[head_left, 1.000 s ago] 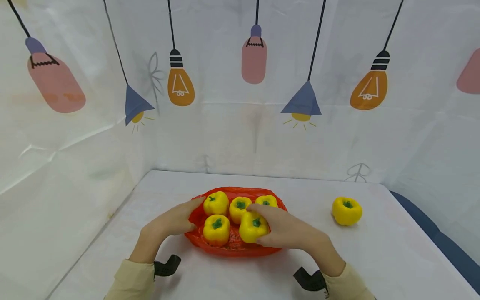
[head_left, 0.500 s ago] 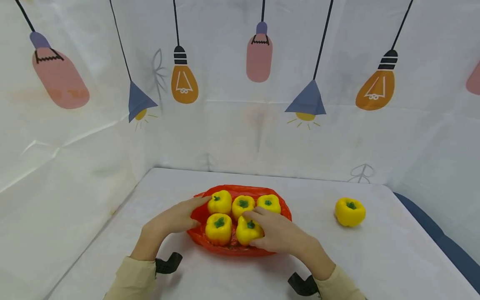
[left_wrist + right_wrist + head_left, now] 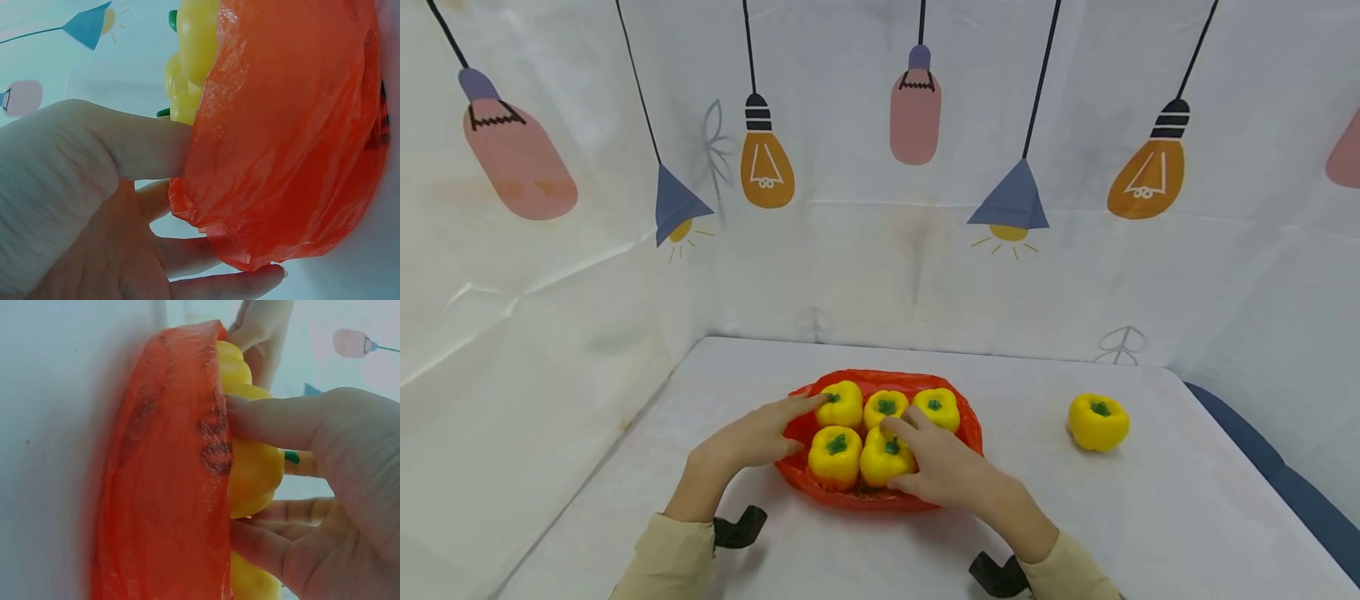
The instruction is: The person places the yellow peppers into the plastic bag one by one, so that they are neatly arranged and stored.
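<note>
A red plastic bag (image 3: pixel 880 500) lies spread wide on the white table, with several yellow bell peppers in it. In the head view, my right hand (image 3: pixel 951 462) holds the front right bell pepper (image 3: pixel 880 467) between thumb and fingers. It stands against the front left bell pepper (image 3: pixel 835 468). My left hand (image 3: pixel 760 433) reaches over the bag's left rim. Its fingers are fairly straight, near the back left bell pepper (image 3: pixel 847 406). In the left wrist view, the thumb and some fingertips are hidden behind the bag's wall (image 3: pixel 281 156).
One more yellow bell pepper (image 3: pixel 1097 423) stands apart on the table (image 3: pixel 1187 533) to the right. Behind rises a white sheet (image 3: pixel 850 275) printed with lamps. A dark blue chair (image 3: pixel 1247 442) shows past the table's right edge.
My right hand has moved left with the front right bell pepper, narrowing the gap to the front left one. The left hand has stayed at the bag's left rim.
</note>
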A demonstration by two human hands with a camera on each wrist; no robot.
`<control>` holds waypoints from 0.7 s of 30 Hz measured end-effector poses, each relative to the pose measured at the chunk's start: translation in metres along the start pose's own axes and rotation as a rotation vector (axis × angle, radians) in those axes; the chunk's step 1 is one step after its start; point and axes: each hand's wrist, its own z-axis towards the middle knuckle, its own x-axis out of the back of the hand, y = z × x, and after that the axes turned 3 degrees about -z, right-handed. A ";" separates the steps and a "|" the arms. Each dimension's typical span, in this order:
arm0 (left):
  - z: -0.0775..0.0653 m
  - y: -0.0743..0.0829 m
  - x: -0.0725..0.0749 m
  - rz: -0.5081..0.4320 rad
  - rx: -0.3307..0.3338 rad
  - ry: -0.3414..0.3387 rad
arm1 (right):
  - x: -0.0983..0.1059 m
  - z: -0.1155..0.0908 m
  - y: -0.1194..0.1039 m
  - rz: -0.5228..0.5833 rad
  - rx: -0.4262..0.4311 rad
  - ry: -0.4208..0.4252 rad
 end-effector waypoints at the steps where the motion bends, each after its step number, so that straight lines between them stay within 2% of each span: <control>1: 0.000 0.001 0.000 0.001 0.001 0.001 | 0.000 0.000 0.000 0.000 0.001 0.000; 9: 0.001 0.004 -0.001 -0.001 0.000 0.016 | 0.001 -0.002 -0.001 -0.037 0.004 -0.008; 13: 0.000 0.004 0.000 -0.007 0.023 0.025 | 0.007 -0.005 -0.001 -0.048 -0.010 -0.009; 21: -0.002 0.003 0.002 -0.023 0.026 0.029 | 0.022 -0.013 0.005 -0.003 -0.048 -0.010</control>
